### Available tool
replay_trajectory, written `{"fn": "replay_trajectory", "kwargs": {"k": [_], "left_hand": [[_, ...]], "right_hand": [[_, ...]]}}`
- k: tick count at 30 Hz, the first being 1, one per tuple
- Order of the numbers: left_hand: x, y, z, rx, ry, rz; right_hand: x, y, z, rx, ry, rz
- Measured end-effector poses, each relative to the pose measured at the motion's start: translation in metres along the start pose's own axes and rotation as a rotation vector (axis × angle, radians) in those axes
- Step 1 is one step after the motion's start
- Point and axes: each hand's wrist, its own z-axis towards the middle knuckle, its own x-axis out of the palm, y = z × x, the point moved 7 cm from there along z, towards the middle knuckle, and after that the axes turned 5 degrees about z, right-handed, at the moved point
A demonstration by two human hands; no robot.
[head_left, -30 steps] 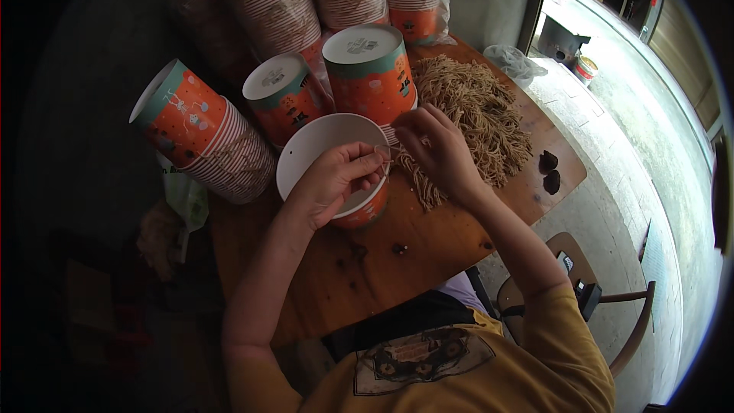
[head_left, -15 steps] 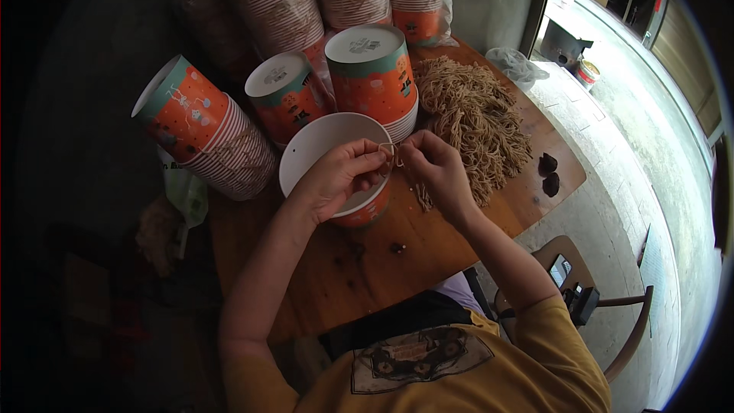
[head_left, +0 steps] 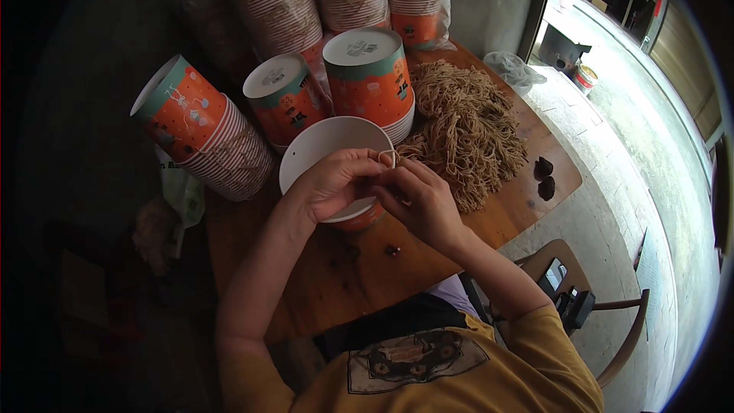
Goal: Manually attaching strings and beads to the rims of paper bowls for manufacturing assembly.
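Observation:
A white-lined paper bucket (head_left: 317, 145) with an orange outside stands open on the wooden table, a small hole in its left wall. At its right rim my left hand (head_left: 336, 182) pinches a pale cord (head_left: 393, 156), which curls in a small loop above the fingertips. My right hand (head_left: 422, 197) meets it there, fingers closed around the same cord; their tips are partly hidden. Just beyond my right hand lies a big heap of tan cords (head_left: 474, 138).
Upside-down stacks of orange and green buckets (head_left: 365, 80) stand behind the open one, with a tilted stack (head_left: 202, 126) at left. Plastic-wrapped stacks (head_left: 275, 8) line the wall. Two dark pieces (head_left: 544, 177) lie near the table's right edge. A chair (head_left: 562, 260) holds a phone.
My right hand has moved slightly left and down, closer against my left hand. The cord's loop now stands up above the fingertips.

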Motion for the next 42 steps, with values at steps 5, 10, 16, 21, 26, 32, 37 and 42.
{"fn": "replay_trajectory", "kwargs": {"k": [5,10,16,21,26,32,37,42], "left_hand": [[-0.005,-0.001,-0.001,0.029,0.014,0.052],[-0.003,0.000,-0.002,0.022,-0.039,0.033],[0.001,-0.005,-0.003,0.078,-0.055,0.070],[-0.002,-0.005,-0.001,0.107,-0.035,0.075],[-0.001,-0.007,-0.002,0.142,-0.024,0.152],[0.004,-0.006,-0.001,0.107,-0.065,0.130],[0.001,-0.008,-0.005,0.079,-0.100,0.264],[0.006,-0.013,-0.005,0.058,-0.133,0.334]], "right_hand": [[-0.023,-0.030,-0.002,0.322,-0.050,0.198],[-0.020,-0.018,0.001,0.189,0.029,0.083],[-0.016,-0.019,0.011,0.096,-0.076,-0.073],[-0.012,-0.043,0.016,0.322,0.025,0.252],[-0.006,-0.055,0.019,0.266,0.127,0.115],[-0.003,-0.062,0.014,0.380,0.112,0.359],[-0.002,-0.070,0.008,0.475,0.077,0.631],[-0.005,-0.066,0.004,0.535,0.133,0.638]]}}
